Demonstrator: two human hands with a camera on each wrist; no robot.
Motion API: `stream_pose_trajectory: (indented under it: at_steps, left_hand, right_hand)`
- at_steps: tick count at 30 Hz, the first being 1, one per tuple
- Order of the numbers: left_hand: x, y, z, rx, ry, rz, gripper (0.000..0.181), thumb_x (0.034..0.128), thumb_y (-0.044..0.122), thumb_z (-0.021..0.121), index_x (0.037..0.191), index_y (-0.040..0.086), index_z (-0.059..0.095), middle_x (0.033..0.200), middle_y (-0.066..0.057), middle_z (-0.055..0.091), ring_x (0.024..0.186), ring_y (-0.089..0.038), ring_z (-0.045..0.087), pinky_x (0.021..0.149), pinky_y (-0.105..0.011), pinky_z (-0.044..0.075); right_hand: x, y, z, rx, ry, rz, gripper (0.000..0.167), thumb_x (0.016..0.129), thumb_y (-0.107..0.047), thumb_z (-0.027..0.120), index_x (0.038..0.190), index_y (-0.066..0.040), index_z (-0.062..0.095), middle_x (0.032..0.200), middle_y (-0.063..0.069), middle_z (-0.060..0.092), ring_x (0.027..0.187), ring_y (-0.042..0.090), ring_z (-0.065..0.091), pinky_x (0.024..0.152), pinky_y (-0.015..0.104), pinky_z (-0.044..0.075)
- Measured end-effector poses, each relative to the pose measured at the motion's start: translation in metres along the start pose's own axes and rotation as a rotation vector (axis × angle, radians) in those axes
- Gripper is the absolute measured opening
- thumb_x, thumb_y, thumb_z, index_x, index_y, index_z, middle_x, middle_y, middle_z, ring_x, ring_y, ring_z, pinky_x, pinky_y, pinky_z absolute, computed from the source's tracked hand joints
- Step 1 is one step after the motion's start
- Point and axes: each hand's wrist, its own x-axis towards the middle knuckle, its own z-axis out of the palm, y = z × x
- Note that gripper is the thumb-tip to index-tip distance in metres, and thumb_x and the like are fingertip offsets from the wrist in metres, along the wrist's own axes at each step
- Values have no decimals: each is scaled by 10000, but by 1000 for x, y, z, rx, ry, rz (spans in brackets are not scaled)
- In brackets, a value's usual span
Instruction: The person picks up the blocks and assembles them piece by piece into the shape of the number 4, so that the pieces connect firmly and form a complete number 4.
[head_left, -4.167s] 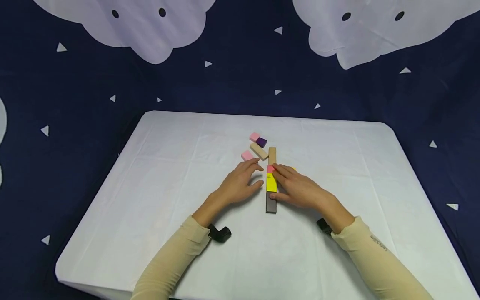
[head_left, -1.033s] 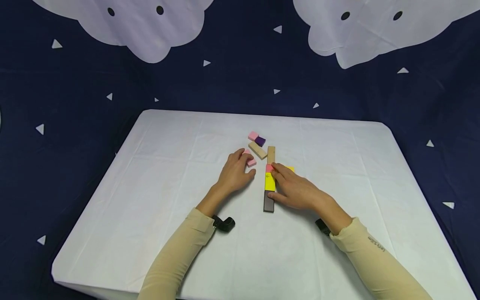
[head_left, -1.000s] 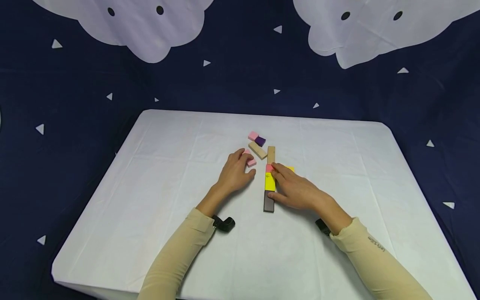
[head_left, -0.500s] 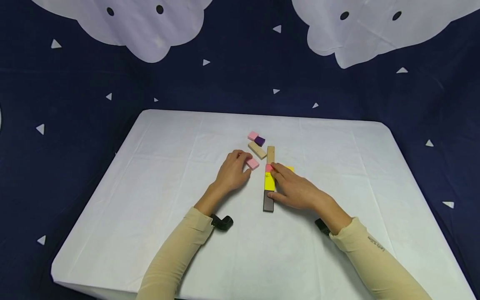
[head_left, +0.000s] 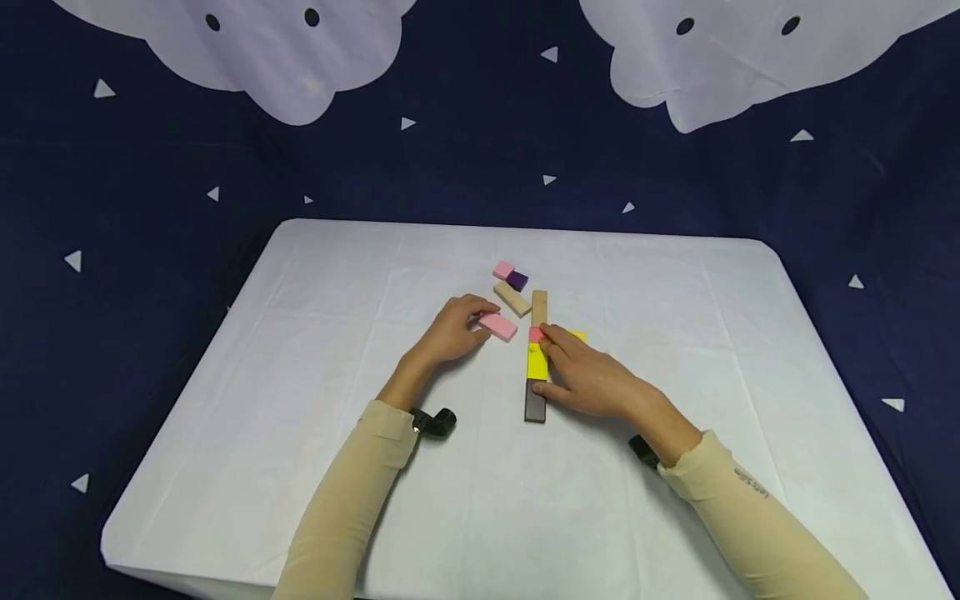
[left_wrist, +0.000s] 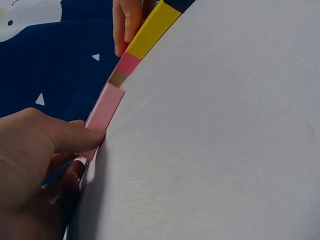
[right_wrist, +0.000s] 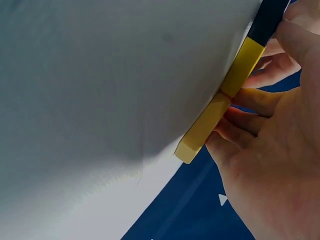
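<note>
Clock read with 12 at the table's far edge. Left hand [head_left: 450, 330] nearly closed, a long pink block [head_left: 498, 327] pinched between thumb and fingers at the block's 9 o'clock end; cannot tell whether the block clears the table [head_left: 300, 375]. Right hand [head_left: 592, 381] spread, fingers fairly straight, at the 3 o'clock side of an end-to-end row: a dark grey block [head_left: 535, 408] at the 6 o'clock end, its edge under the thumb, then a yellow block [head_left: 536, 363], a red-pink block [head_left: 535, 335] by the fingertips, and a wooden block [head_left: 539, 307] at 12. The row lies at about 3 o'clock from the pinched block, a narrow gap between. A second yellow block [head_left: 579, 335] shows beyond the right hand's knuckles, mostly hidden. Loose pieces crowd 12 to 1 o'clock of the pinched block: a slanted plank [head_left: 512, 298], its near end just beside the row's far end; a purple block [head_left: 517, 281]; a small pink block [head_left: 503, 269] close against the purple. Navy backdrop [head_left: 465, 175] past the table, at 12.
</note>
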Motion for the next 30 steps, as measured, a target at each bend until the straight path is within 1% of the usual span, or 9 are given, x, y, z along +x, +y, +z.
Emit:
stream_pose_trajectory:
  at_steps: [5, 11, 14, 24, 30]
  left_hand:
    - [0, -1, 1, -24, 5, -30, 347, 835, 76, 734, 1176, 75, 674, 1142, -77, 622, 1058, -202, 549, 942, -339, 403]
    - [-2, 1, 2, -64, 6, -53, 321, 829, 58, 743, 1144, 73, 680, 1104, -66, 616, 1010, -187, 556, 909, -321, 426]
    - [-2, 2, 3, -76, 7, -52, 314, 829, 61, 746, 1137, 80, 685, 1090, -54, 618, 985, -176, 553, 884, -311, 434]
    - [-1, 7, 7, -25, 3, -20, 314, 816, 77, 763, 1123, 100, 700, 1091, -32, 634, 962, -171, 535, 860, -308, 426]
    - [-2, 9, 8, 27, -7, -14, 324, 823, 138, 771, 1139, 135, 698, 1094, 0, 633, 958, -160, 513, 859, -308, 415]
  right_hand:
    - [0, -1, -1, 4, -1, -1, 857, 929, -586, 490, 1505, -1, 245, 1590, 108, 116, 1437, 229, 129, 1070, 440, 304]
    - [-1, -2, -2, 13, -3, 0, 847, 931, -573, 499, 1502, 2, 254, 1589, 112, 122, 1436, 229, 133, 1062, 444, 316]
    - [-1, -2, -2, 17, 1, 0, 847, 930, -572, 503, 1500, 5, 259, 1587, 113, 126, 1435, 233, 139, 1060, 447, 318]
    - [0, -1, 0, 15, 15, 0, 849, 923, -579, 510, 1496, 2, 275, 1585, 107, 136, 1430, 223, 151, 1047, 447, 338]
    - [1, -1, 0, 14, 15, -4, 850, 926, -575, 508, 1499, 3, 263, 1585, 112, 135, 1430, 227, 151, 1049, 447, 336]
